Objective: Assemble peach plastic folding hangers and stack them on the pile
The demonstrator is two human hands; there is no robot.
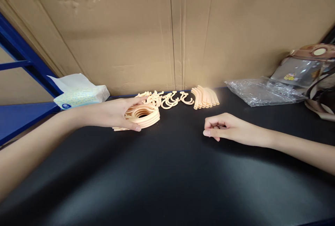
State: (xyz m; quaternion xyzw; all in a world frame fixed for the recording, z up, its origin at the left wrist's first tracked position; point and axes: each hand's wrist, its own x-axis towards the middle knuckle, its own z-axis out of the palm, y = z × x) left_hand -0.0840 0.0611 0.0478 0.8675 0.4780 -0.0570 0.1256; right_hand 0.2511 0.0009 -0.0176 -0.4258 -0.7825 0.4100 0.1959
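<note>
My left hand [115, 113] reaches over a stack of peach-coloured curved plastic pieces [150, 118], its thumb along the front and its fingers behind. The stack rests on the black table. Just behind it lie several small peach plastic hooks [170, 101], loosely heaped. To their right sits a bundle of peach S-curved tube-like pieces [205, 97], side by side. My right hand [226, 126] rests apart from all of these, on or just above the table, with its fingers curled in. Nothing shows in it.
A pack of tissues [81, 95] stands at the back left by a blue metal frame [31, 65]. Clear crinkled plastic bags [264, 91] lie at the back right, near a transparent bottle with a brown lid [300, 65]. Cardboard [125, 37] walls off the black table's [167, 177] rear.
</note>
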